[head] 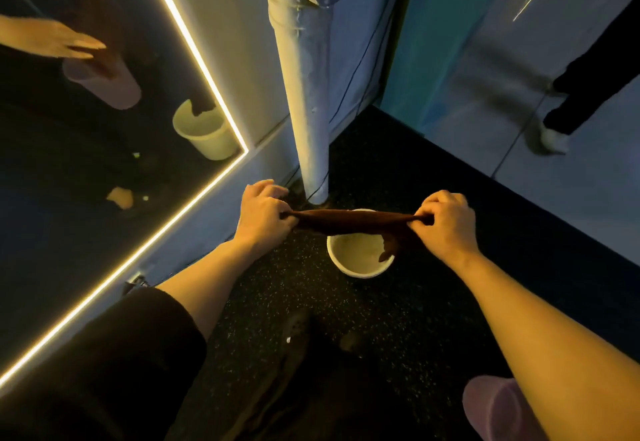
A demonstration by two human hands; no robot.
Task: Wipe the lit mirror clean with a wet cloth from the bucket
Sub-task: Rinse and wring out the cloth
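A dark brown cloth [349, 221] is stretched and twisted into a roll between both hands, right above a white bucket [358, 269] that stands on the dark floor. My left hand [263, 213] grips the cloth's left end and my right hand [446, 220] grips its right end. A loose tail of cloth hangs down into the bucket's mouth on the right side. The lit mirror [86, 122] fills the left wall, edged by a bright light strip, and reflects the hands and the bucket.
A pale wrapped pipe [304, 101] runs down to the floor just behind the bucket, with a thin black cable beside it. A purple container [498, 409] stands at the lower right. Another person's legs show at the far right in a reflective wall panel [502, 94].
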